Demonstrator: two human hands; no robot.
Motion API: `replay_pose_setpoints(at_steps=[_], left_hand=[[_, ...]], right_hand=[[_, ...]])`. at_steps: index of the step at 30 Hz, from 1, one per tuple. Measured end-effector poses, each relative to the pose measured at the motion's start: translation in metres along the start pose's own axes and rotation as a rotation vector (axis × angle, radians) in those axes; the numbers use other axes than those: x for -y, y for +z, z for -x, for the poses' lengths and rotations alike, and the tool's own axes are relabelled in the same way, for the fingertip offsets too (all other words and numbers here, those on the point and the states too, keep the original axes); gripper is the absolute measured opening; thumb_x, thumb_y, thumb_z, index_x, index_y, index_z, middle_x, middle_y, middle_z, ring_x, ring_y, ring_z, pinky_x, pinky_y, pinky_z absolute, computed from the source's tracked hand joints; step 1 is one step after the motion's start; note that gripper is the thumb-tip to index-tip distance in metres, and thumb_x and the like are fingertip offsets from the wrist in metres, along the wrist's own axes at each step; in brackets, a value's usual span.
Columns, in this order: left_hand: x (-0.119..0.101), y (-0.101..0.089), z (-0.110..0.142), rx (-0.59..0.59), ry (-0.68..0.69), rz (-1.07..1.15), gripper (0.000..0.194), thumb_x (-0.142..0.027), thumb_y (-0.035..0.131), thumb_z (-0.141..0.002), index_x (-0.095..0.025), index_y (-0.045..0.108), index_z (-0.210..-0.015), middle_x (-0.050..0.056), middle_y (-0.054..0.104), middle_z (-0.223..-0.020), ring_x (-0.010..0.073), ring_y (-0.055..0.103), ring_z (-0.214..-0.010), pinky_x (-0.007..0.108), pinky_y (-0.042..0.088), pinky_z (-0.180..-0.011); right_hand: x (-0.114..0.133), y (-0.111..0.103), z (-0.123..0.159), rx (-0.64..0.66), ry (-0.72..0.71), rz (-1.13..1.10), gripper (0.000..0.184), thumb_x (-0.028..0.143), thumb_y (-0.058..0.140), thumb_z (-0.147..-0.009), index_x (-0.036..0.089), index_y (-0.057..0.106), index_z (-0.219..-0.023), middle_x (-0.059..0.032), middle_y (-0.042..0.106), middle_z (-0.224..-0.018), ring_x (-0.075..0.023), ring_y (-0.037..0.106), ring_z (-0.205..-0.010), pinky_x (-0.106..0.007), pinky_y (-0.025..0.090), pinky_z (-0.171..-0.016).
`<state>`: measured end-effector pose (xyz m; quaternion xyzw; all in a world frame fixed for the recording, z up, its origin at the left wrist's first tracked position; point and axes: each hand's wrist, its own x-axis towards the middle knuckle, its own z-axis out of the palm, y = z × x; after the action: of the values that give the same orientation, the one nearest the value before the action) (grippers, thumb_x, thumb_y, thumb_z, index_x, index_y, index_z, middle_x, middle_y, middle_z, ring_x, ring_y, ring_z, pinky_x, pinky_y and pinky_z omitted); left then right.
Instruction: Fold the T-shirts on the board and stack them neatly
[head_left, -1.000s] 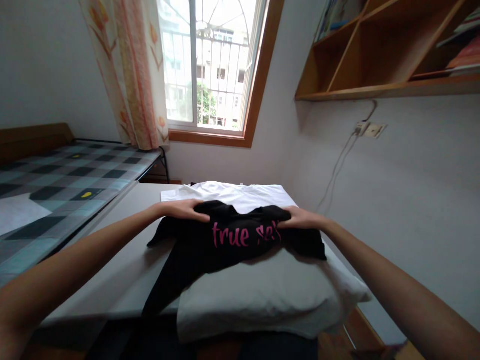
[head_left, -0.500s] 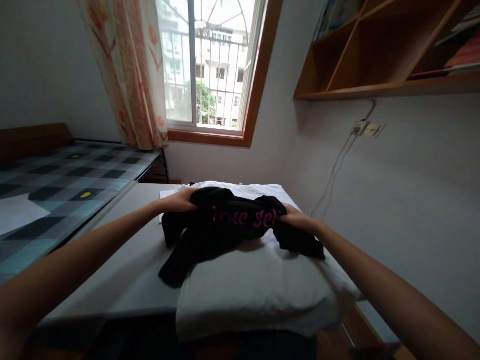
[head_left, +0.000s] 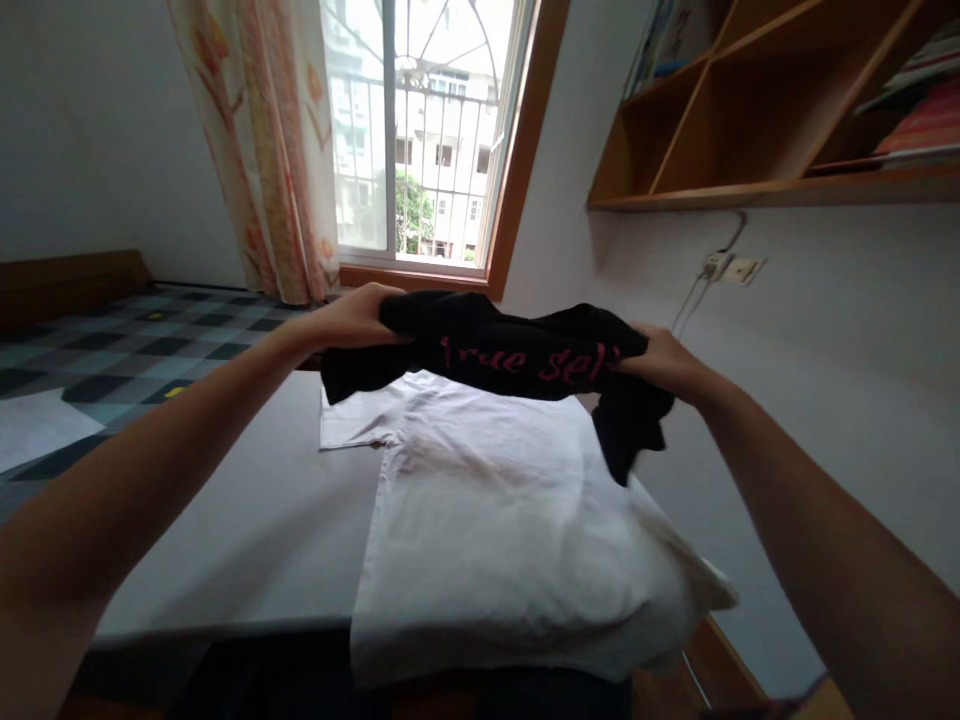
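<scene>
Between my two hands a black T-shirt (head_left: 517,345) with pink lettering is stretched in the air, bunched up, its loose parts hanging at both ends. My left hand (head_left: 360,318) is closed on its left end. At the right end my right hand (head_left: 664,362) grips the same cloth. Beneath it a white T-shirt (head_left: 495,540) lies spread on a pale tabletop (head_left: 255,530), a short sleeve out to the left and its hem hanging over the front edge. The fingertips of both hands are mostly hidden by the black cloth.
A bed with a checked cover (head_left: 187,330) stands at the left, with a white sheet of paper (head_left: 45,425) on it. Wooden shelves (head_left: 750,190) hang at the upper right, above a wall socket (head_left: 731,268) with cords. Ahead are a curtain (head_left: 262,150) and a barred window.
Both hands have lifted the black T-shirt up off the white one and moved slightly apart. More of the white T-shirt, including its left sleeve, now shows.
</scene>
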<state>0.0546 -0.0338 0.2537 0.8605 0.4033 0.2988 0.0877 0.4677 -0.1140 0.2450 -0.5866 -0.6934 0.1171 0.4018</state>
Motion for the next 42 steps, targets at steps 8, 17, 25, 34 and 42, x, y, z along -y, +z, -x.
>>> replay_pose_setpoints(at_steps=[8, 17, 25, 34, 42], left_hand=[[0.008, -0.009, -0.002, 0.313, -0.057, 0.339, 0.046, -0.047, 0.076, -0.062, -0.019, 0.070, -0.098, 0.001, 0.068, -0.083, 0.0216, 0.065, -0.082, 0.029, 0.052, -0.071], [0.080, 0.118, 0.001, 0.445, -0.064, 0.004, 0.038, -0.046, 0.068, -0.064, -0.018, 0.067, -0.090, 0.005, 0.066, -0.087, 0.0167, 0.058, -0.074, 0.025, 0.045, -0.065], [0.108, 0.109, 0.009, 0.662, -0.194, 0.160, 0.043, -0.053, 0.072, -0.057, -0.018, 0.071, -0.080, 0.000, 0.064, -0.069, 0.0150, 0.056, -0.067, 0.024, 0.042, -0.061], [0.077, 0.060, 0.033, 0.337, -0.228, 0.469, 0.046, -0.058, 0.072, -0.064, -0.017, 0.062, -0.084, 0.001, 0.061, -0.074, 0.0148, 0.056, -0.067, 0.023, 0.044, -0.056], [0.045, -0.007, 0.053, -0.053, -0.174, 0.306, 0.043, -0.056, 0.071, -0.067, -0.018, 0.065, -0.087, 0.000, 0.063, -0.075, 0.0157, 0.060, -0.073, 0.023, 0.049, -0.062]], right_hand=[[-0.001, -0.052, 0.009, 0.398, 0.242, -0.235, 0.053, 0.026, 0.083, -0.056, 0.016, 0.069, -0.107, -0.0088, 0.072, -0.101, -0.0269, 0.068, -0.089, -0.040, 0.058, -0.074], [-0.107, 0.020, 0.002, 0.563, 0.234, 0.311, 0.032, 0.044, 0.078, -0.049, 0.019, 0.062, -0.062, -0.0021, 0.065, -0.063, -0.0181, 0.059, -0.057, -0.030, 0.048, -0.052], [-0.132, 0.012, -0.004, 0.168, 0.255, 0.664, 0.021, 0.041, 0.072, -0.059, 0.022, 0.068, -0.067, -0.0050, 0.064, -0.067, -0.0223, 0.061, -0.068, -0.035, 0.049, -0.065], [-0.089, 0.023, 0.021, -0.394, 0.409, -0.311, 0.030, 0.045, 0.060, -0.070, 0.026, 0.044, -0.088, -0.0019, 0.060, -0.083, -0.0213, 0.067, -0.067, -0.038, 0.056, -0.060], [-0.041, 0.011, 0.050, -1.119, -0.036, -0.011, 0.023, 0.052, 0.039, -0.087, 0.032, 0.040, -0.100, -0.0067, 0.055, -0.107, -0.0303, 0.054, -0.111, -0.050, 0.048, -0.095]])
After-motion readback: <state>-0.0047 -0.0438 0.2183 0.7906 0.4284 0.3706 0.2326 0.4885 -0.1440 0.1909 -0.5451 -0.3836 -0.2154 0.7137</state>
